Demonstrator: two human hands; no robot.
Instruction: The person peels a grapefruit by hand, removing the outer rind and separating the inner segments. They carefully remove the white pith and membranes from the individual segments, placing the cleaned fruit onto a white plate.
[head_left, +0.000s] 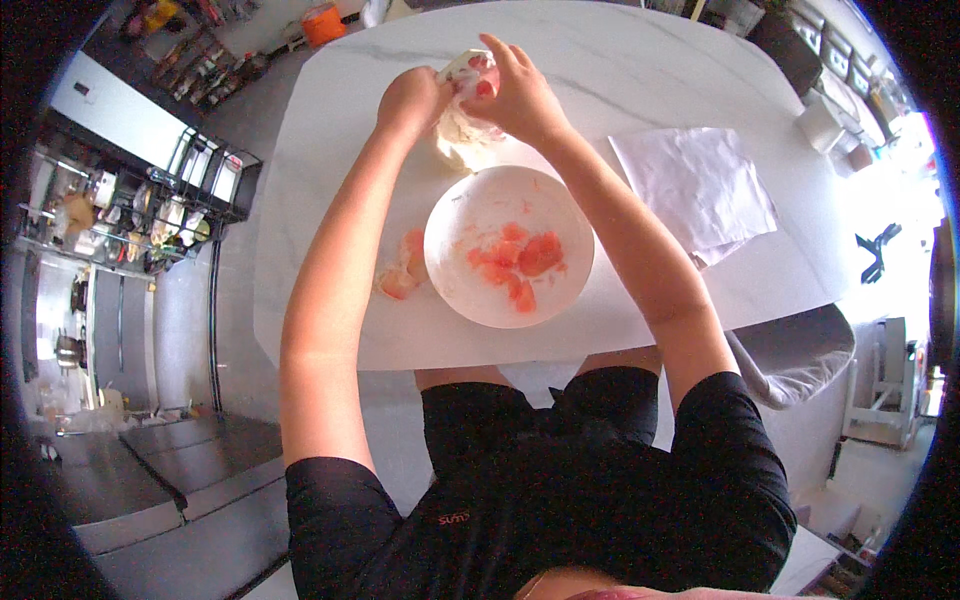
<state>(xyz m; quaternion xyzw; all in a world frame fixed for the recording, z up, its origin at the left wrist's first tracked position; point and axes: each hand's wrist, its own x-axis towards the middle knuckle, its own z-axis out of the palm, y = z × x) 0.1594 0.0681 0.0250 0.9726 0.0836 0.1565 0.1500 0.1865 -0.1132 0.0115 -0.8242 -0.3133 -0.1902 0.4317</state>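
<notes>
At the far side of the table, my left hand (412, 103) grips the left edge of a partly opened citrus fruit (461, 124), likely a pomelo, with pale rind and red flesh. My right hand (529, 94) is around its right side, thumb against the red flesh and fingers extended upward. A round white plate (457, 307) sits nearer to me, below both hands. Loose pieces of red pulp (538, 255) lie on it, with small shreds near its far rim. Left of the plate, scraps of peel and membrane with reddish flesh (405, 270) lie on the table.
The white marble-patterned table (337, 165) has a rounded far edge. A creased white sheet (694, 184) lies right of my right forearm. A grey cushioned chair (799, 352) stands at the right near edge. Left are wire shelves (142, 202); an orange container (323, 24) stands beyond the table.
</notes>
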